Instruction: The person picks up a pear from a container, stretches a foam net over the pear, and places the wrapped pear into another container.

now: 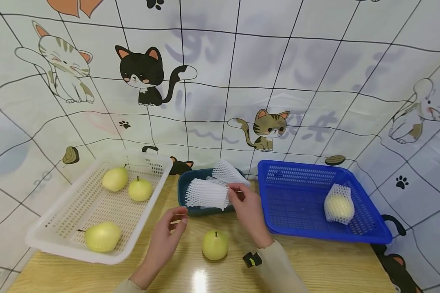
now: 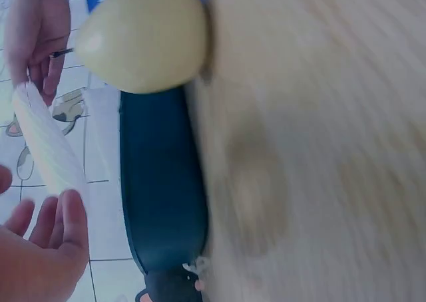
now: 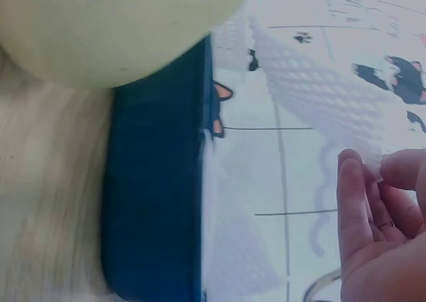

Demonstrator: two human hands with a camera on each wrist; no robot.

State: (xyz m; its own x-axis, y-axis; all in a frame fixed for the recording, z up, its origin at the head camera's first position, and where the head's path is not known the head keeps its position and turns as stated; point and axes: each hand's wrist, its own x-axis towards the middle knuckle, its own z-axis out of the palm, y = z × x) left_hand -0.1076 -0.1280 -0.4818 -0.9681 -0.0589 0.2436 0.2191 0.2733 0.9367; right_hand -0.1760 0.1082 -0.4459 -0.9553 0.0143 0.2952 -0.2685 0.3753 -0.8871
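My right hand [image 1: 247, 209] pinches one end of a white foam net sleeve [image 1: 207, 193] between thumb and fingers, as the right wrist view also shows. The sleeve [image 3: 319, 92] hangs flat over the dark teal bin [image 1: 201, 211]. My left hand [image 1: 168, 232] stands left of the sleeve, fingers loosely bent around nothing; in the left wrist view its fingertips [image 2: 72, 199] come close to the sleeve's free end. Another net sleeve [image 1: 227, 173] sticks up from the bin. On the table between my forearms stands a yellow-green pear [image 1: 215, 245], stem up.
At left, a white basket [image 1: 128, 248] carries three bare pears, one of them a pear [image 1: 103, 237] near its front. A blue basket [image 1: 289, 207] at right contains a net-wrapped pear [image 1: 339, 207]. Behind them rises a cat-print wall covering [image 1: 205, 101]. All stand on a wooden table [image 1: 190, 268].
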